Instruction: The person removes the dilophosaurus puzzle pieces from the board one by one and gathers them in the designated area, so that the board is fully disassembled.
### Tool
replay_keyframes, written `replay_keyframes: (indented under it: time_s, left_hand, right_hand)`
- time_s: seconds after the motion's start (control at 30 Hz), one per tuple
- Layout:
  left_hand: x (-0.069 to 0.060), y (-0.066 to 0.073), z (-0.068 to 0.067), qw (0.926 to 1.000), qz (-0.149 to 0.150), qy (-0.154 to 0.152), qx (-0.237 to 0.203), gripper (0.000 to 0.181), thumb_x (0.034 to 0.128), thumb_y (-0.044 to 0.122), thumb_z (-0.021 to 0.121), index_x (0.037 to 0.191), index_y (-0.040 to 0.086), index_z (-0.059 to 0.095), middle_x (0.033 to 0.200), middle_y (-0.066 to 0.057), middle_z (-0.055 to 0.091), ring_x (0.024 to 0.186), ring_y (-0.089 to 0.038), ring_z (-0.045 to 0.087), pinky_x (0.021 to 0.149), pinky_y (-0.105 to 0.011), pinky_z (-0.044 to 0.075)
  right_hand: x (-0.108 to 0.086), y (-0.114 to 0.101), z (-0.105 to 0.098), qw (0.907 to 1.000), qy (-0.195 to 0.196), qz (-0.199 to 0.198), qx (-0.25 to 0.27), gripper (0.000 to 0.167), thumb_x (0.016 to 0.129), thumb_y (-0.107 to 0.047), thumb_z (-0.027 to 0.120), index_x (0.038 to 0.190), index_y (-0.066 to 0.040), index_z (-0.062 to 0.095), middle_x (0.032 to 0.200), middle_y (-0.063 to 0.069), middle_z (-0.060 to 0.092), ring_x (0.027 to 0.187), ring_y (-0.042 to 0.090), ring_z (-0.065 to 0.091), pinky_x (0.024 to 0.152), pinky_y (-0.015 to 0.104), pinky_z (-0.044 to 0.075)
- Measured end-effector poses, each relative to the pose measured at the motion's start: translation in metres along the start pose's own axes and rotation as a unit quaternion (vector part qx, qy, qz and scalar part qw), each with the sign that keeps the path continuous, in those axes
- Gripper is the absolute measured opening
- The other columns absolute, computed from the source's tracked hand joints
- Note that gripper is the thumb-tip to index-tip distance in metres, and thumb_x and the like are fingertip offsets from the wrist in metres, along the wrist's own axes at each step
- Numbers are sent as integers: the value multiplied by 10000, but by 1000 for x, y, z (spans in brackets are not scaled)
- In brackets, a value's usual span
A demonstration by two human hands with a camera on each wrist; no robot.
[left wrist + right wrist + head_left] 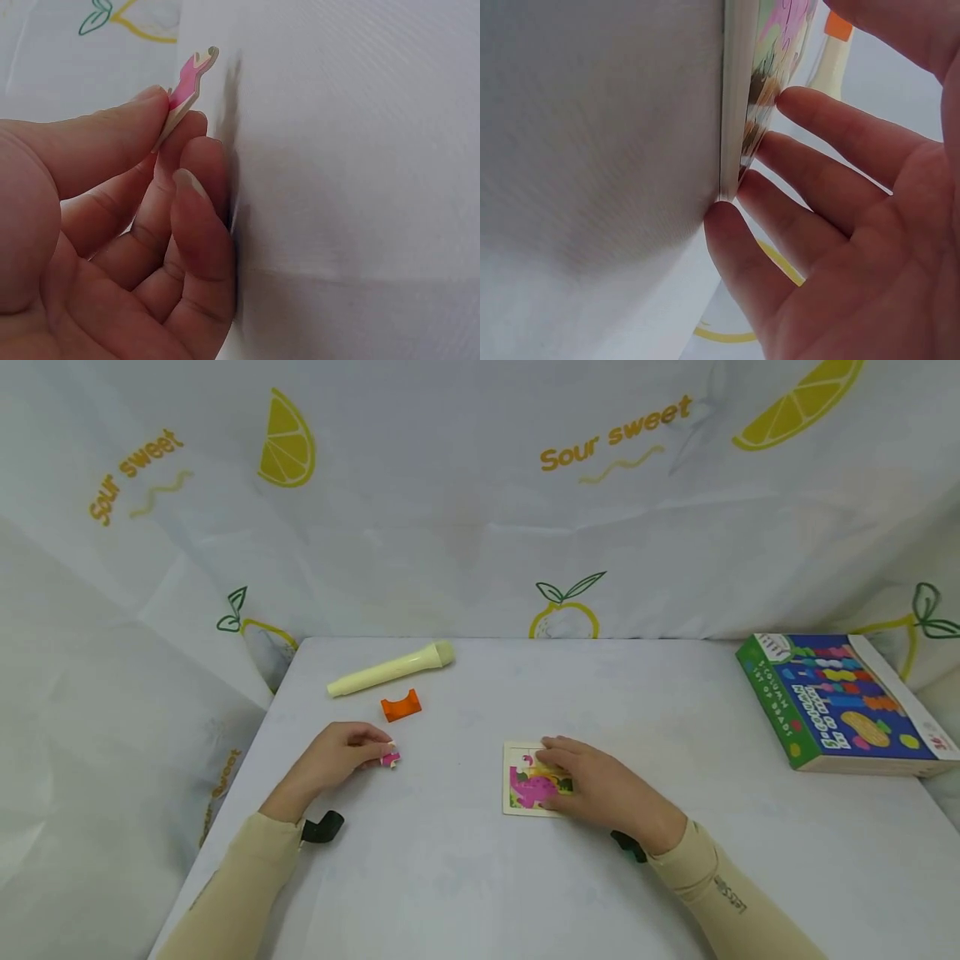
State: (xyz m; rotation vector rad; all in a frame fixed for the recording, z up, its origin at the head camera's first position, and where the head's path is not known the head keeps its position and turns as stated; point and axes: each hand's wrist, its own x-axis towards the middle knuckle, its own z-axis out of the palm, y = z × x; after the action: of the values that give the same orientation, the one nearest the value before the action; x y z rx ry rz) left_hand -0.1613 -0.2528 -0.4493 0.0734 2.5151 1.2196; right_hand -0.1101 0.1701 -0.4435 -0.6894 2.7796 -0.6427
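Observation:
Between thumb and fingertips, my left hand (337, 764) pinches a small pink jigsaw piece (390, 757) with pale edges. In the left wrist view the piece (187, 82) sticks up at a slant from the pinch, close to the tabletop. My right hand (611, 789) rests on the right side of a small framed jigsaw puzzle (507, 785), which lies flat and shows a pink dinosaur. Seen from the right wrist, fairly straight fingers (832, 135) touch the puzzle's picture and edge. The hand hides the puzzle's right part.
A pale yellow toy microphone (390, 669) lies at the back left. In front of it sits an orange block (401, 705) with a curved notch. A bead set box (847, 702) lies at the far right, near a white printed curtain (465, 527) behind the table.

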Motion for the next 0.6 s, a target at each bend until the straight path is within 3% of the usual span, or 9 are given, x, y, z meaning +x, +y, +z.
replay_keyframes:
  time_s: [0.23, 0.6]
  left_hand:
    - [2, -3, -1, 10000, 2, -21, 72, 243, 1018, 347, 769, 1155, 149, 805, 994, -17, 783, 904, -192, 680, 804, -278, 555]
    - [-3, 1, 1, 9983, -35, 208, 534, 226, 1006, 371, 779, 1122, 181, 820, 985, 3, 758, 913, -202, 623, 816, -325, 504]
  right_hand:
    - [-1, 2, -3, 9999, -6, 63, 159, 713, 923, -339, 873, 1518, -52, 603, 1656, 125, 523, 1550, 366, 486, 1234, 551, 435]
    - [1, 12, -10, 9988, -121, 389, 289, 752, 914, -361, 883, 1531, -54, 583, 1664, 144, 509, 1552, 402, 469, 1241, 579, 416]
